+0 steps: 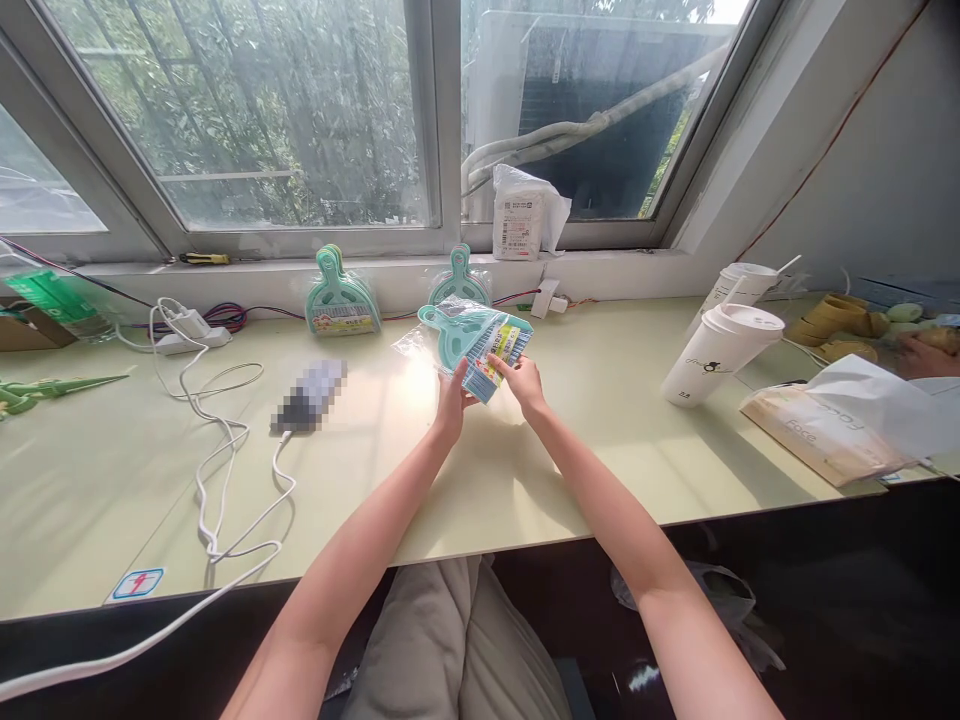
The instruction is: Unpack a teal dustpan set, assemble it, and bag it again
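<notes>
A clear-wrapped mint-green dustpan pack [457, 335] is held above the table [360, 500], between both hands and in front of the person. Its long axis runs aslant, with the looped handle at the far left, toward the window [300, 120], and the broad end at the near right. The lower left side of the pack is pinched by the left hand [450, 405], thumb in front and the other fingers partly hidden behind. The broad end is gripped by the right hand [525, 385], with a fingertip pressed on the printed label [506, 343]; how its other fingers are set underneath cannot be told. The right hand is thus nearer the broad end, while the handle lies beyond the left fingertips, touched by neither hand. A similar pack [459, 265] is stood just behind, near the wall, and another stack of dustpans [341, 295] is placed farther left, beyond the phone [311, 395].
</notes>
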